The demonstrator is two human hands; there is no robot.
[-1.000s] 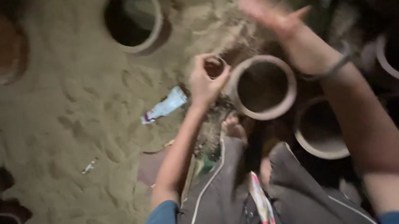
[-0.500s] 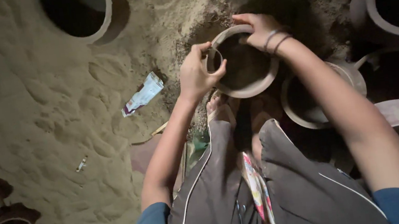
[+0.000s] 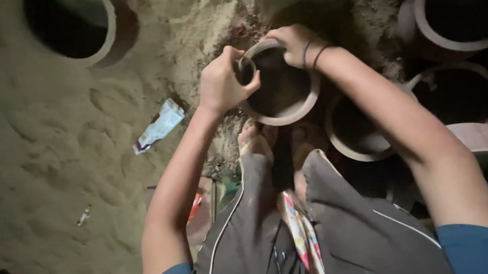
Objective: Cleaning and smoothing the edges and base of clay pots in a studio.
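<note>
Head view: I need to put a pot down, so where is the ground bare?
Bare sand lies left of the left hand, between the large pot at top and the wrapper. Right of the held clay pot and right hand, pots crowd together.

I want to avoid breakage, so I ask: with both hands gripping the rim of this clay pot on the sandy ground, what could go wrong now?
1. The left hand and right hand hold the clay pot only by its thin rim, which might chip or slip.
2. Other pots sit very close beside it, so it could knock against them.
3. The bare feet lie just beneath; a dropped pot could hit them.
</note>
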